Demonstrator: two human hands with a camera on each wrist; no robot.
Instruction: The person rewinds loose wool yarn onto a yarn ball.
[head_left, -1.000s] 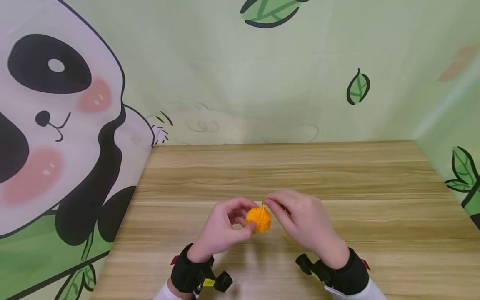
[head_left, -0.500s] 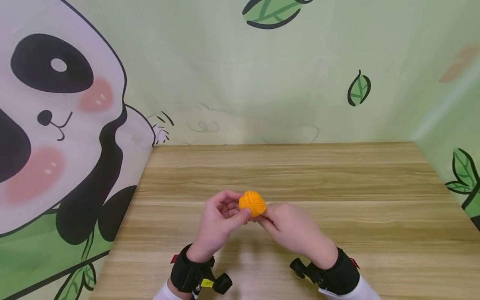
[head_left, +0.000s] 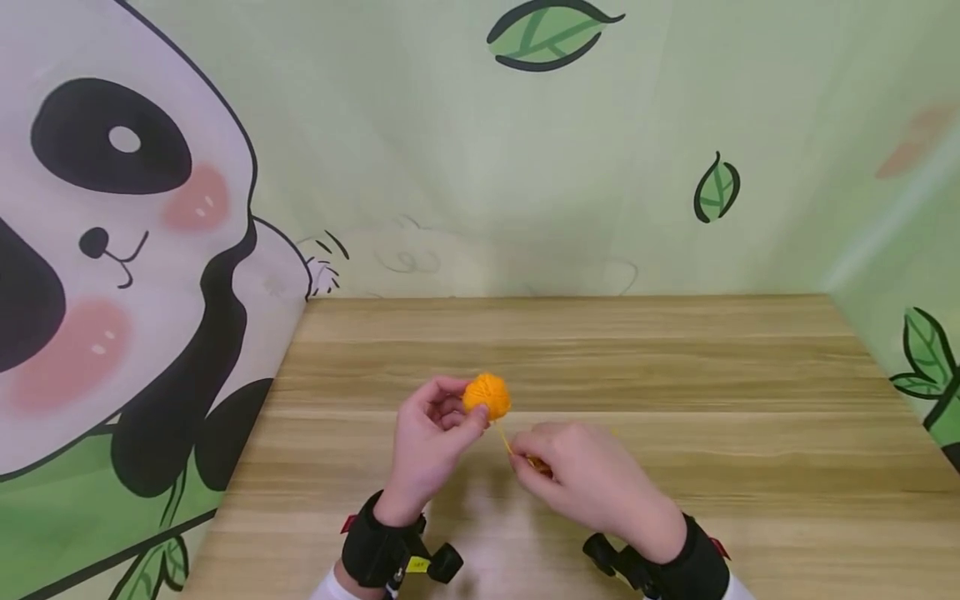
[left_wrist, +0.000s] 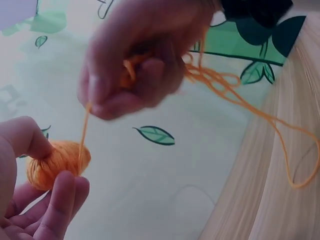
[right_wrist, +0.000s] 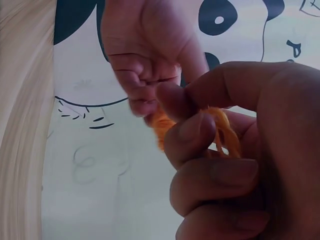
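Observation:
A small ball of orange yarn (head_left: 487,396) is held up between the thumb and fingers of my left hand (head_left: 430,442). From the ball a taut strand (left_wrist: 85,127) runs to my right hand (head_left: 588,467), whose thumb and forefinger pinch it. More loose yarn (right_wrist: 227,135) is bunched inside the curled right fingers. In the left wrist view, slack loops of yarn (left_wrist: 235,95) trail from that hand toward the table side. Part of the ball is covered by the left fingers in the right wrist view.
Both hands are above a wood-grain table (head_left: 675,358). Behind it stands a pale green backdrop (head_left: 450,150) with leaf drawings and a large panda (head_left: 127,250) at the left. Black straps with small cameras (head_left: 382,542) wrap both wrists.
The ball and left hand have shifted a little up and left. My right hand passed from above the ball, behind or under it, and is now at its lower right, pulling the strand straight.

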